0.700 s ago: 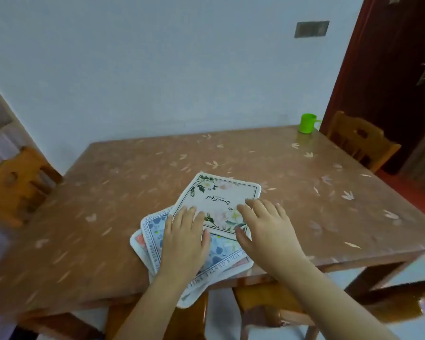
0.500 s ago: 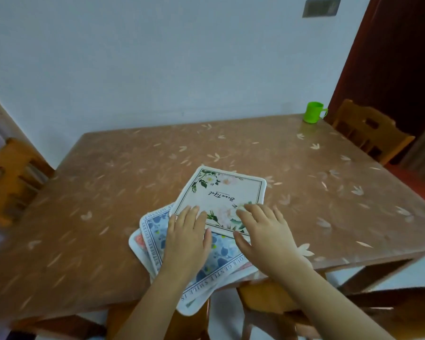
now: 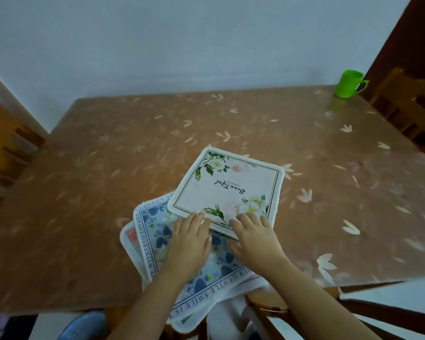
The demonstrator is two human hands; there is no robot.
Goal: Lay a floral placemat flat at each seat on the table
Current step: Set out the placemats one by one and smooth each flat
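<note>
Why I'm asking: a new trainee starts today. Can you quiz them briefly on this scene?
1. True or false: the white placemat lies on top of the blue placemat.
2. Where does the green cup stand? A beside the person's wrists; B at the far right corner of the table; C on a chair.
3. Which has fingers on the white placemat's near edge: the left hand, the right hand, or both?
Key: 1 true. 2 B. 3 both.

White placemat (image 3: 227, 187), green-leaf florals; blue-floral placemat (image 3: 157, 231); green cup (image 3: 349, 83); brown petal-print table (image 3: 133, 148).
</note>
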